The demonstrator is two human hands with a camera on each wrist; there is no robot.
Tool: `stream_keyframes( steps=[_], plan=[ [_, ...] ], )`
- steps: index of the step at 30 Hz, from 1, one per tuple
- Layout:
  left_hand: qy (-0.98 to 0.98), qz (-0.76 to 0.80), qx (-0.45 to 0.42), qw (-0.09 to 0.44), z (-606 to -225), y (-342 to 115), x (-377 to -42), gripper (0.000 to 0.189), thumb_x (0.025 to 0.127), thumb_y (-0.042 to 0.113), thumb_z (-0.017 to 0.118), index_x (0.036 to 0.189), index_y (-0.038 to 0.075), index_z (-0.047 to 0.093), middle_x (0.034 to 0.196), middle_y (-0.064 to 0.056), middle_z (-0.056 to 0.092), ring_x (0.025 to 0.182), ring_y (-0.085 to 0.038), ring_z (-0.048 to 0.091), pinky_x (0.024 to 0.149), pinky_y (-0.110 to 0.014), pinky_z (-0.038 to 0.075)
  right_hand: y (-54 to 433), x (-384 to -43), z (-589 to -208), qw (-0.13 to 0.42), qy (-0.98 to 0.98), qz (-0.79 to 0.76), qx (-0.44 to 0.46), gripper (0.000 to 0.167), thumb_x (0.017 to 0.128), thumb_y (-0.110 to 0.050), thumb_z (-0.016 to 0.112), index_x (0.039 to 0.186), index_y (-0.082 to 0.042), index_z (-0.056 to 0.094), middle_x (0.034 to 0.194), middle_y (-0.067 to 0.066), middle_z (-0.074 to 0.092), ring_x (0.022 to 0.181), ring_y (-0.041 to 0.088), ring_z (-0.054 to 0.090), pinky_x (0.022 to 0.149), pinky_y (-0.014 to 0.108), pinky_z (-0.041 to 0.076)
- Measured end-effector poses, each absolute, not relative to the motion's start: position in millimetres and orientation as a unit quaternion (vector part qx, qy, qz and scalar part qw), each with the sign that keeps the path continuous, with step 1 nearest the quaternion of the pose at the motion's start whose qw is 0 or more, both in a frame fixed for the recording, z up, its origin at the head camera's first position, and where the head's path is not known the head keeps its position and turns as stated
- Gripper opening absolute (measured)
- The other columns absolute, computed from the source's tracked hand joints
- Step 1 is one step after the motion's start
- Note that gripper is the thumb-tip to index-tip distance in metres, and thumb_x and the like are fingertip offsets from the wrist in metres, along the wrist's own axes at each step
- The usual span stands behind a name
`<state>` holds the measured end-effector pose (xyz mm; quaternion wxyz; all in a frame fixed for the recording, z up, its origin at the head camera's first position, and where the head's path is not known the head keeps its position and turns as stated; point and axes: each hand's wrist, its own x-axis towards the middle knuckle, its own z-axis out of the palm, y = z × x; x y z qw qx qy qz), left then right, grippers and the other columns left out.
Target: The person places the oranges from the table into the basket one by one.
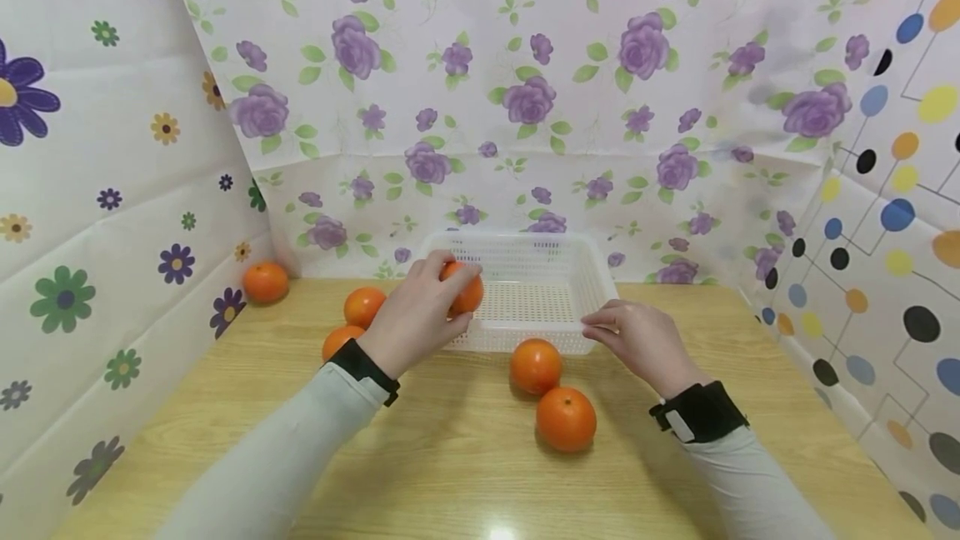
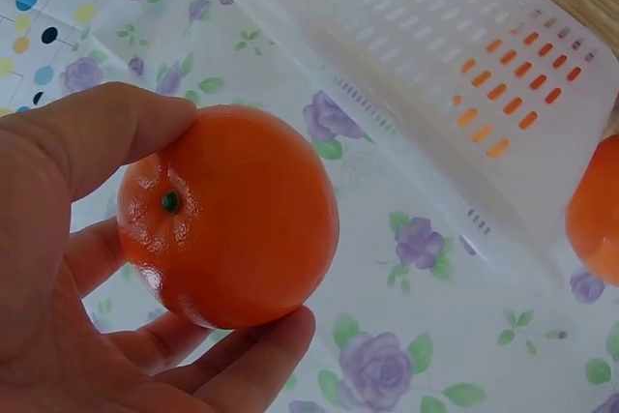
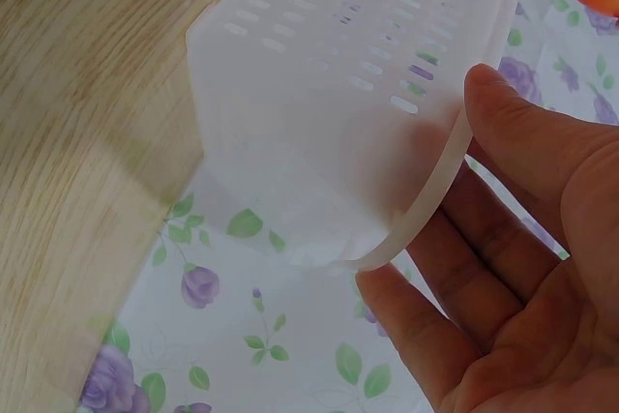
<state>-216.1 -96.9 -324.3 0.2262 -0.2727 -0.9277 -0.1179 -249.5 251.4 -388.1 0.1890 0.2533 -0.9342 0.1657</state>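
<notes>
My left hand point(image 1: 420, 307) grips an orange point(image 1: 468, 290) with thumb and fingers, at the left side of a white plastic basket point(image 1: 525, 338). In the left wrist view, the held orange point(image 2: 237, 220) shows a small green stem spot, and the basket's slotted wall point(image 2: 426, 65) is beyond it. My right hand point(image 1: 645, 340) pinches the basket's near right corner; the rim point(image 3: 440, 181) lies between thumb and fingers in the right wrist view. Just before the basket sit two oranges, one point(image 1: 536, 366) behind the other point(image 1: 566, 419). No fruit shows on the visible basket floor.
Two more oranges lie left of the basket, one point(image 1: 364, 307) behind the other point(image 1: 343, 342), partly covered by my left hand and wrist. Another orange point(image 1: 266, 282) rests at the table's far left corner. Patterned cloth point(image 1: 480, 107) hangs around the wooden table point(image 1: 435, 465).
</notes>
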Motion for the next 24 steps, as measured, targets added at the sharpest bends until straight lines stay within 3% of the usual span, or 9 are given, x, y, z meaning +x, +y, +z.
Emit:
stream_keyframes(
  steps=[11,24],
  plan=[
    [-0.934,-0.114,-0.261,0.217,-327,-101,-235,0.060,0.095,0.022,0.090,0.149,0.016,0.065,0.142,-0.022,0.054,0.113,-0.040,0.061,0.083,-0.049,0.064,250,-251,-389,0.188,-0.934,0.169,0.251,0.019,0.098,-0.023,0.087,0.112,-0.010,0.088,0.102,0.002,0.081,0.086,0.022,0.075,0.078,0.047,0.062],
    [-0.940,-0.107,-0.250,0.207,-326,-102,-258,0.055,0.095,0.015,0.086,0.147,0.014,0.065,0.142,-0.025,0.054,0.114,-0.042,0.061,0.092,-0.051,0.061,251,-250,-389,0.189,-0.934,0.170,0.249,0.019,0.098,-0.022,0.087,0.112,-0.009,0.088,0.102,0.002,0.081,0.087,0.023,0.076,0.079,0.048,0.063]
  ],
)
